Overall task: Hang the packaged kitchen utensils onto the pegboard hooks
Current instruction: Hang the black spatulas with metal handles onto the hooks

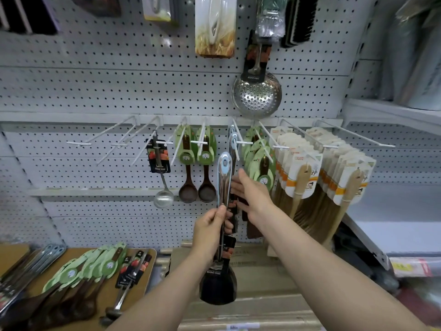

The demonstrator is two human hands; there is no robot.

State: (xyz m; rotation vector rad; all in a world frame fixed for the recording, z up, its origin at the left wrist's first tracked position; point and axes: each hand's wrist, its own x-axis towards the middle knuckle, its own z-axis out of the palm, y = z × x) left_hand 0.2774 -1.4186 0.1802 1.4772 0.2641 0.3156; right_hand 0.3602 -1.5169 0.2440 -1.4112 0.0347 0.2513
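My left hand (211,231) grips the shaft of a black spatula (218,287) with a shiny handle and a blue hanging hole (224,164), held upright below the pegboard (95,91). The hole is just below and left of a white hook (241,142) that carries similar shiny-handled utensils (232,139). My right hand (250,191) reaches with straight fingers to the utensils hanging on that hook, touching them beside the held handle.
Two bare hooks (78,143) stick out at the left. A ladle (162,187), brown spoons (198,187), green-carded spoons (260,161) and wooden spatulas (300,177) hang along the row. A skimmer (256,94) hangs above. More packaged utensils (83,278) lie on a table at lower left.
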